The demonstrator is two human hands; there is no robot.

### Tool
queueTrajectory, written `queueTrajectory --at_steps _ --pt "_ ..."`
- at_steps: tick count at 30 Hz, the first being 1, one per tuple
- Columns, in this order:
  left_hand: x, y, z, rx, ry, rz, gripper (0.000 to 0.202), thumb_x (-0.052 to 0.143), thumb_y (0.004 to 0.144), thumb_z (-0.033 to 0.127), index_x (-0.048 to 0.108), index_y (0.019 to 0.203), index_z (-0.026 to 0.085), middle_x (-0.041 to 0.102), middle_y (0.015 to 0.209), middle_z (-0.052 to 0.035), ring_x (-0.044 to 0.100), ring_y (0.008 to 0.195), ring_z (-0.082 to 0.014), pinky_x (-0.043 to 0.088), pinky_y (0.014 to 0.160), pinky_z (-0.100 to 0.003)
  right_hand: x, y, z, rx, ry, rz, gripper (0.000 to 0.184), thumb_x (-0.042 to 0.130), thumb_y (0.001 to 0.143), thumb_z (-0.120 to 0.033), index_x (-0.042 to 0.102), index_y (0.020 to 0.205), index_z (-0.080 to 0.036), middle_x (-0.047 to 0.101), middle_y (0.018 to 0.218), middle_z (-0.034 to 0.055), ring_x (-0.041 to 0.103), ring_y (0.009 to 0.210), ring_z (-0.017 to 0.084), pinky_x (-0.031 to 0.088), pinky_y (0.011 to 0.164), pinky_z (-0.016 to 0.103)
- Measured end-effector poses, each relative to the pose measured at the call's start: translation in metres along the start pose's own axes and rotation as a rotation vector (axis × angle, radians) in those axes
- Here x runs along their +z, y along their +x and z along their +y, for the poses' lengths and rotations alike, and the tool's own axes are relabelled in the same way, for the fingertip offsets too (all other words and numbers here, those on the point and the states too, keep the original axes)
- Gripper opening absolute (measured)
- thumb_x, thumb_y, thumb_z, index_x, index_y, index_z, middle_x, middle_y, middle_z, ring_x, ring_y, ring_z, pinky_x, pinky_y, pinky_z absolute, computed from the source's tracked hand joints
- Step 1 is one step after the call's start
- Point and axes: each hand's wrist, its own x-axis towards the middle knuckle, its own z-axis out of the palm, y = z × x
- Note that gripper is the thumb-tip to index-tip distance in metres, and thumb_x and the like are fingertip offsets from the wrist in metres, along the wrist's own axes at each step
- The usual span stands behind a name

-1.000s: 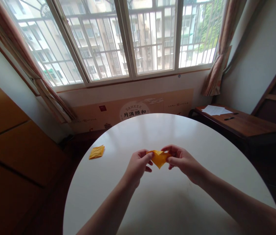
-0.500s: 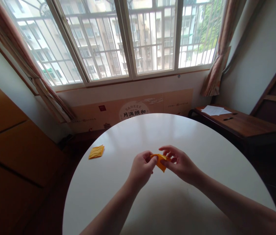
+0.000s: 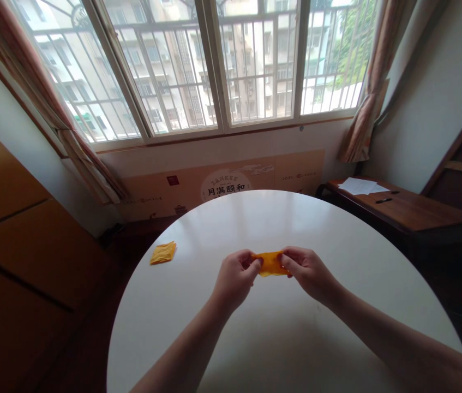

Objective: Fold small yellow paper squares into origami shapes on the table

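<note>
A small folded yellow piece (image 3: pixel 270 264), thin like plastic film or a bag, is stretched level between my two hands above the table. My left hand (image 3: pixel 237 275) pinches its left end, thumb on top. At the right end, my right hand (image 3: pixel 305 270) grips it between thumb and fingers. Whether it is a bag or a cloth I cannot tell. Another folded yellow square (image 3: pixel 163 253) lies flat near the table's left edge, apart from both hands.
The round white table (image 3: pixel 255 218) spreads under my arms. Beyond it, a printed carton panel (image 3: pixel 226 183) stands below the barred window. A wooden bench (image 3: pixel 414 210) with white papers (image 3: pixel 361 186) is at the right, and a wooden cabinet (image 3: pixel 13 234) at the left.
My right hand has closed on the right end of the yellow piece, its raised fingers coming down. The piece has gone from a hanging, pointed shape to a level strip.
</note>
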Motion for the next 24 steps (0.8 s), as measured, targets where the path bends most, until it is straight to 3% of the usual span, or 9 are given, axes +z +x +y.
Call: queueTrajectory --at_steps 7,13,20,24 --pt "-0.008 0.001 0.003 0.199 0.253 0.058 0.019 0.059 0.084 0.026 0.070 0.071 0.019 0.066 0.063 -0.0013 0.060 0.058 -0.0156 0.044 0.055 -0.023 -0.004 0.002 0.004 0.072 0.011 0.008 0.030 0.058 0.085 -0.039 0.074 0.080 -0.015 0.066 0.069 0.0043 0.059 0.065 0.019 0.046 0.059 0.029" --pt "-0.016 -0.001 0.005 0.328 0.428 0.043 0.017 0.059 0.088 0.024 0.072 0.078 0.020 0.069 0.073 -0.0024 0.061 0.065 -0.0155 0.045 0.058 -0.023 -0.005 0.001 0.000 0.045 -0.098 0.017 0.028 0.058 0.085 -0.036 0.078 0.085 -0.016 0.073 0.077 0.0061 0.065 0.073 0.022 0.049 0.063 0.030" --pt "-0.022 0.001 0.005 0.329 0.436 0.021 0.018 0.059 0.089 0.027 0.072 0.079 0.019 0.069 0.076 -0.0038 0.060 0.064 -0.0152 0.047 0.058 -0.024 -0.004 0.000 -0.004 -0.008 -0.187 0.031 0.024 0.059 0.084 -0.033 0.077 0.082 -0.019 0.073 0.077 0.0053 0.065 0.074 0.023 0.050 0.066 0.032" --pt "-0.017 0.004 0.001 0.191 0.207 -0.024 0.017 0.060 0.086 0.031 0.067 0.077 0.018 0.067 0.070 -0.0029 0.061 0.062 -0.0154 0.047 0.051 -0.022 -0.005 0.001 -0.008 0.118 0.006 -0.043 0.025 0.056 0.082 -0.034 0.072 0.076 -0.016 0.068 0.070 0.0043 0.062 0.067 0.019 0.049 0.057 0.028"
